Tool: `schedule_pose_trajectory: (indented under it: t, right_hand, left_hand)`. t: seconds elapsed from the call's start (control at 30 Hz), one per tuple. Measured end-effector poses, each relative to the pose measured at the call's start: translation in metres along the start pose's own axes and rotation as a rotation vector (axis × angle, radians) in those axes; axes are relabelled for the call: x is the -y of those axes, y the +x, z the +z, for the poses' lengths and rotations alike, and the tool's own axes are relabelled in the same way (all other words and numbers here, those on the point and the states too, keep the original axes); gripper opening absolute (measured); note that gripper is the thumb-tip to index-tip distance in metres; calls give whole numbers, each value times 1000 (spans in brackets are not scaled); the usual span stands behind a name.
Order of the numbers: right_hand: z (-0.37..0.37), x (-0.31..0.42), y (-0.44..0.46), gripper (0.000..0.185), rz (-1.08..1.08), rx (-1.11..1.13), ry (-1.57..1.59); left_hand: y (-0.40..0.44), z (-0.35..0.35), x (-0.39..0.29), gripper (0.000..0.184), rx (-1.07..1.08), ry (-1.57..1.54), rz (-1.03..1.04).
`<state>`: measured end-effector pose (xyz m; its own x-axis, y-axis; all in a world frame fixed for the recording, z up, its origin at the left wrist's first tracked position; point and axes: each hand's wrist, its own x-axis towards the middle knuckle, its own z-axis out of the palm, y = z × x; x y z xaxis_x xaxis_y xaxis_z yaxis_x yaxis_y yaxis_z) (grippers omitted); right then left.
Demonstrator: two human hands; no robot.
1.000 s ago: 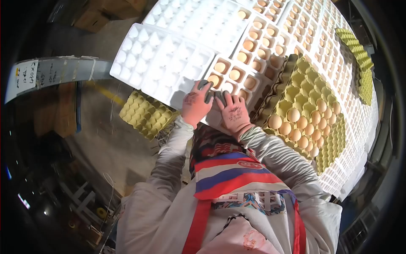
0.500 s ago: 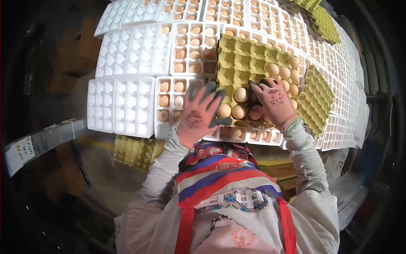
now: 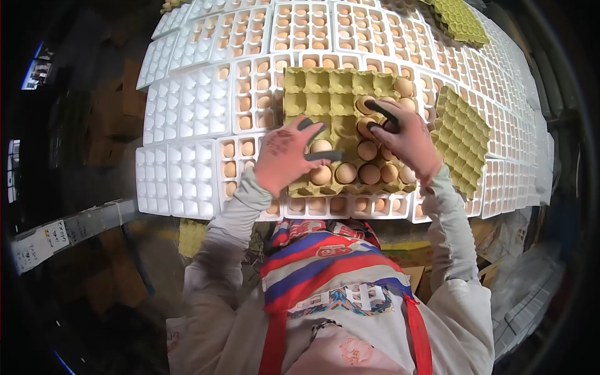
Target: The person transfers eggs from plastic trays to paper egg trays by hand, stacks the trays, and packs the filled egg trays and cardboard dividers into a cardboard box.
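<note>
An olive-green pulp egg tray [image 3: 312,90] lies across white egg trays, partly filled with brown eggs. My left hand [image 3: 284,156], in a pink glove with black fingertips, reaches over the tray's near left part. Its thumb and fingers close around an egg [image 3: 321,147]; the inside of the palm is hidden. My right hand [image 3: 409,137], in a matching glove, bends over the tray's right part, its fingers curled around an egg [image 3: 366,129]. Another egg [image 3: 364,104] sits at its index fingertip. More eggs stand along the near row, such as this egg [image 3: 345,173].
White trays [image 3: 203,103] without eggs sit at the left. White trays with eggs [image 3: 300,31] spread behind and right. Other pulp trays lie at the right [image 3: 462,140] and far right [image 3: 459,22]. A metal rail [image 3: 75,231] stands at the lower left.
The pulp tray appears further left and slightly nearer in view. My left hand, spread beside the tray before, now has its fingers around an egg. My right hand stays over the tray's right-hand eggs.
</note>
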<state>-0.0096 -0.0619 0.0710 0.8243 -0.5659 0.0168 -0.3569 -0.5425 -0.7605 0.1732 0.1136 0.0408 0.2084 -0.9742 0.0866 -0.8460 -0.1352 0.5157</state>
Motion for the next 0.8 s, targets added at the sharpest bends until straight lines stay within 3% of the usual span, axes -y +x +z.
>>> schedule_pose_trajectory:
  t: [0.03,0.1,0.2,0.3,0.33,0.37,0.43,0.5,0.53,0.57,0.63,0.67,0.7,0.77,0.8]
  right_hand:
    - [-1,0,13,41,-13,10,-203]
    - [6,-11,40,41,-61,131,-601]
    - [11,-20,64,44,-53,374,-881]
    - [-12,-51,44,44,137,137,120]
    - [-22,-57,35,46,116,83,424]
    - [-32,-58,25,48,97,29,726]
    - [-39,-58,10,49,235,136,1157]
    - [-37,-65,23,47,148,227,684]
    - [-30,-51,32,46,167,367,305]
    - [-24,-31,36,46,-279,330,-355]
    - [-3,-3,34,43,-131,415,-950]
    - [-1,2,36,42,-186,436,-931]
    - [-5,-2,39,41,-241,453,-917]
    - [-12,-21,42,42,-303,400,-762]
    - [-19,-30,46,44,-160,438,-461]
  left_hand:
    - [12,1,-11,64,264,296,-49]
    - [18,12,-8,64,406,423,-9]
    - [8,12,12,59,207,265,109]
    - [-14,-5,29,49,61,-1011,-297]
    - [-24,-21,27,57,36,-1353,-378]
    - [-33,-15,26,60,-57,-1286,-356]
    - [-40,-7,23,58,27,-495,-12]
    - [-35,-1,-17,49,327,244,-92]
    - [-39,14,-16,47,265,312,-22]
    - [-41,19,-16,46,210,386,34]
    - [-37,11,-24,45,287,381,-64]
    - [-44,3,-21,41,183,225,-63]
    - [-61,11,-10,37,-109,9,-70]
    - [-121,-2,16,40,-539,-1243,-511]
    - [-151,0,31,36,-645,-1308,-638]
